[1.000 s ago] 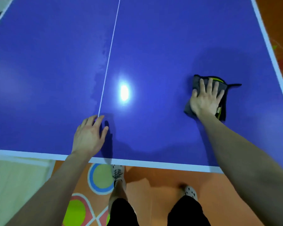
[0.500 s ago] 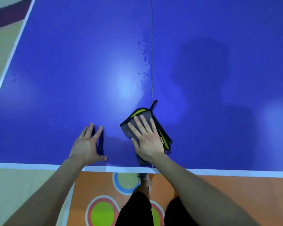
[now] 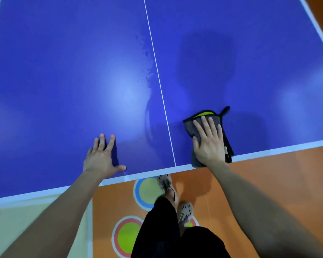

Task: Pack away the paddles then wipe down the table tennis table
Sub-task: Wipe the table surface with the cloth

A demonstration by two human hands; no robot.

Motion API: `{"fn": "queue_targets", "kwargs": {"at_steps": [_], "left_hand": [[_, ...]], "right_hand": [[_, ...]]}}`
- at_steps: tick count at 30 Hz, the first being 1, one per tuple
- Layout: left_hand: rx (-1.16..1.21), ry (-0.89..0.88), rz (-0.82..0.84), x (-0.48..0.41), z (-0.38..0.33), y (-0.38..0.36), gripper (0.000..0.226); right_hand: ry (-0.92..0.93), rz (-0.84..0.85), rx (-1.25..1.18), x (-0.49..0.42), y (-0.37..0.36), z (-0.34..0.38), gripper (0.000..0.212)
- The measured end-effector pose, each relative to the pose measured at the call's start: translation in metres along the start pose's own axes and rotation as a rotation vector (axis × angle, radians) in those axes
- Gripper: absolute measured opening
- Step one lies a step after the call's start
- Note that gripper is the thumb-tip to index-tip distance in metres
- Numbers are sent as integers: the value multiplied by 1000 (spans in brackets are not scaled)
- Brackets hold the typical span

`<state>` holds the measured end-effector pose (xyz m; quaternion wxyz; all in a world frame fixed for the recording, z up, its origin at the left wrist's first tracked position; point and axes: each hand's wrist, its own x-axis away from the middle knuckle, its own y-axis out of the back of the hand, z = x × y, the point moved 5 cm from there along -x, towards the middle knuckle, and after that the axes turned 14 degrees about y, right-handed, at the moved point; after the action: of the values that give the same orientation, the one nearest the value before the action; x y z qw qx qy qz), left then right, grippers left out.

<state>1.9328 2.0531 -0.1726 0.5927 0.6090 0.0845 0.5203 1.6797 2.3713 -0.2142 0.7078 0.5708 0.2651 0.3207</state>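
The blue table tennis table (image 3: 64, 90) fills the upper view, with a white centre line and white edge stripe. A grey cloth with black trim and a yellow patch (image 3: 203, 115) lies flat at the near edge, just right of the centre line. My right hand (image 3: 209, 144) presses flat on it with straight fingers. My left hand (image 3: 103, 155) rests flat on the bare table surface left of the line, fingers spread. A damp smear shows along the centre line. No paddles are in view.
Beneath the near table edge lies an orange floor mat (image 3: 268, 174) with coloured circles (image 3: 147, 190). My legs in black trousers and my patterned shoes (image 3: 166, 183) stand just in front of the table. A pale floor area (image 3: 36, 220) is at lower left.
My right hand slid the cloth left across the table to the centre line, then back right of it at the near edge. My left hand stayed flat on the table.
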Motion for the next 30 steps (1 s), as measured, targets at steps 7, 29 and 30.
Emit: {"fn": "queue_targets", "kwargs": {"at_steps": [7,29,30], "left_hand": [[-10,-42,-101,-1,-4,-2,147],[-81,-807,-469,-128,118,56,81],[-91,-828,-470,-131,119,49,79]], "right_hand": [[-23,-57,8,2,4,5,66],[-95,1,52,7,-50,344,70],[-87,-15,22,4,-49,333,69]]}}
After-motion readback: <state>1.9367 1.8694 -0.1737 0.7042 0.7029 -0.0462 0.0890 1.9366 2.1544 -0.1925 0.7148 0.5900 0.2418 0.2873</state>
